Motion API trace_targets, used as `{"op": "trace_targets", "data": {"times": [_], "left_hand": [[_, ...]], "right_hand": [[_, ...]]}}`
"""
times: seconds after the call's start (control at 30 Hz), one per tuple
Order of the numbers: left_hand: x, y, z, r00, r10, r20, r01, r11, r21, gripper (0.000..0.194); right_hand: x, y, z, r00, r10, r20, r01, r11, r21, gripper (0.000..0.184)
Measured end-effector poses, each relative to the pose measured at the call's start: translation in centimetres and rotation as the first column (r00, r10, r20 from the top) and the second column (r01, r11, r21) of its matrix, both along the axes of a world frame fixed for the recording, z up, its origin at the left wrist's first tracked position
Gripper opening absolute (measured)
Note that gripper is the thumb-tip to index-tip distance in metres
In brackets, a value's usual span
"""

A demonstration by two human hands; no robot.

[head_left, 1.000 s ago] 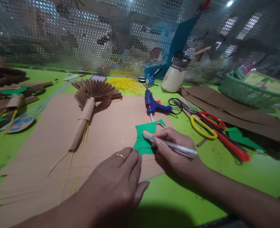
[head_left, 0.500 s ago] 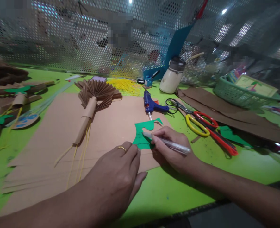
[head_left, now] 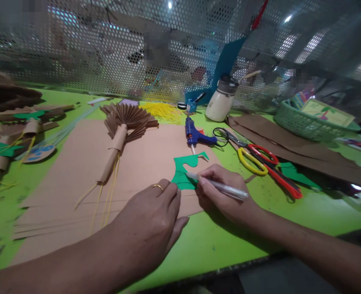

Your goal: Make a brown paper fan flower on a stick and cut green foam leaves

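Observation:
My right hand (head_left: 221, 188) grips a clear-barrelled pen (head_left: 229, 190), its tip against a green paper piece (head_left: 182, 165) with cut-out edges and dark drawn lines. Flat beside that piece lies my left hand (head_left: 154, 220), fingers stretched out, fingertips at the green paper's lower left edge. Under both are stacked tan paper sheets (head_left: 143, 163). A folded brown paper fan figure (head_left: 117, 139) with a rolled tube and yellow strings rests on the sheets, left of the green piece. Just behind the green piece lies a blue glue gun (head_left: 195, 132).
Scissors (head_left: 253, 159) with red and yellow handles lie at right, before brown paper sheets (head_left: 293, 145) and a green basket (head_left: 308, 124). A white jar (head_left: 218, 100) and yellow paper strips (head_left: 162, 112) stand along the perforated screen (head_left: 91, 53). More paper figures (head_left: 3, 153) lie at far left.
The pen tip has moved slightly right along the green paper. My left hand stays almost in place, and the whole view has shifted a little.

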State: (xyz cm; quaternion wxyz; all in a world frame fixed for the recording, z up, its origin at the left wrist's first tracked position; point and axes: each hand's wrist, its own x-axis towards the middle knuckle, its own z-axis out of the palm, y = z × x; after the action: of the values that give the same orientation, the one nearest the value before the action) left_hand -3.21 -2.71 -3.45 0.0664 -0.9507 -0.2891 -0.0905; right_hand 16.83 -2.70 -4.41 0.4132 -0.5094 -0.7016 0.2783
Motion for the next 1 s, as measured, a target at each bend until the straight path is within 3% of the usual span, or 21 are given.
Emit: {"op": "trace_targets", "data": {"times": [0.1,0.43,0.63,0.8,1.0], "left_hand": [[0.0,0.0,0.0,1.000,0.000,0.004,0.000,1.000,0.001,0.032],[0.0,0.0,0.1,1.000,0.011,-0.019,-0.011,0.999,-0.036,0.033],[0.1,0.0,0.2,1.000,0.012,-0.008,-0.012,0.999,-0.033,0.033],[0.1,-0.1,0.2,1.000,0.012,-0.012,-0.012,0.999,-0.048,0.032],[0.1,0.0,0.2,1.000,0.027,-0.013,-0.027,0.999,-0.035,0.031]], "right_hand": [[0.2,-0.5,-0.1,0.999,0.006,-0.043,-0.008,0.999,-0.051,0.008],[0.9,-2.2,-0.3,0.996,-0.044,0.072,0.045,0.999,-0.009,0.009],[1.2,-2.8,-0.5,0.998,-0.046,0.033,0.048,0.997,-0.053,0.008],[0.7,-0.9,0.8,0.996,-0.066,-0.061,0.063,0.996,-0.057,0.012],[-0.6,2.6,1.9,0.999,-0.005,-0.035,0.003,0.999,-0.051,0.013]]}}
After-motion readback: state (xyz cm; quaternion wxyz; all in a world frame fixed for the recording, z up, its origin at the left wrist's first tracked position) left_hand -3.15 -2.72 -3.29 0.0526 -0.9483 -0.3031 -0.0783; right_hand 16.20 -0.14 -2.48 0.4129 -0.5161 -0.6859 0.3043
